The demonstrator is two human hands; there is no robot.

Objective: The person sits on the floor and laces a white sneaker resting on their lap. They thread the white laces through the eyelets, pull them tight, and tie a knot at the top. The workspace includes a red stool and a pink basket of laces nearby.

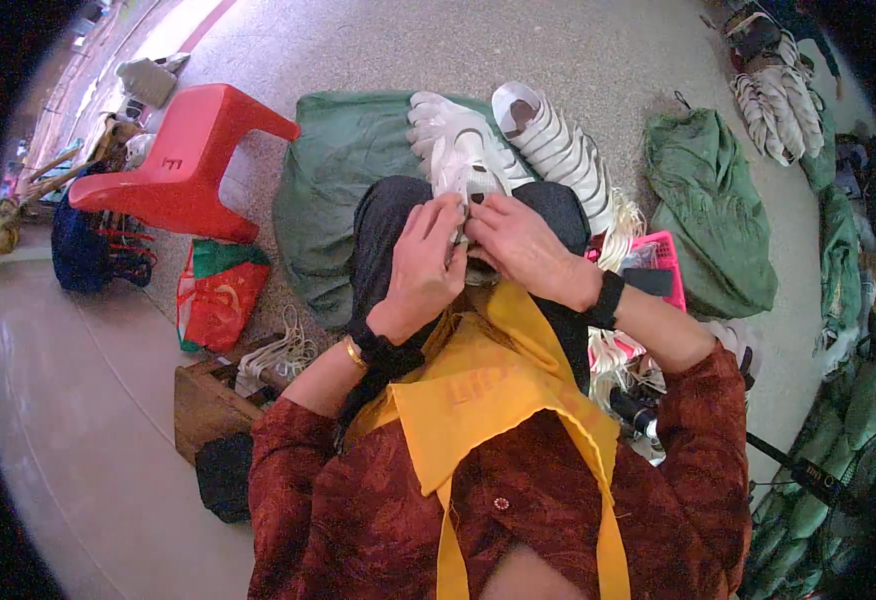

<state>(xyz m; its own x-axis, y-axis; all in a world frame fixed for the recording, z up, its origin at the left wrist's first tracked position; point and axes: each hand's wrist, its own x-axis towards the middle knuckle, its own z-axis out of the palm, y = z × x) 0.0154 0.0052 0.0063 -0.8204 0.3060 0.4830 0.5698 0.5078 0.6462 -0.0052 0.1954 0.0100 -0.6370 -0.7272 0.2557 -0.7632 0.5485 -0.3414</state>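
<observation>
Floor speckled | red chair | left hand, right hand: grip pinching white shoe, seemingly

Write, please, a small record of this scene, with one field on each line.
left hand: touching white shoe upper
right hand: touching the same white shoe upper
ahead, slightly right: stack of nested white uppers
left side: red plastic chair, red-and-green bag
right side: green sack, pink basket
unclear: exact grip of both hands

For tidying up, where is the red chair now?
The red chair is at the head view's upper left, just above the red-green bag in the picture.
</observation>
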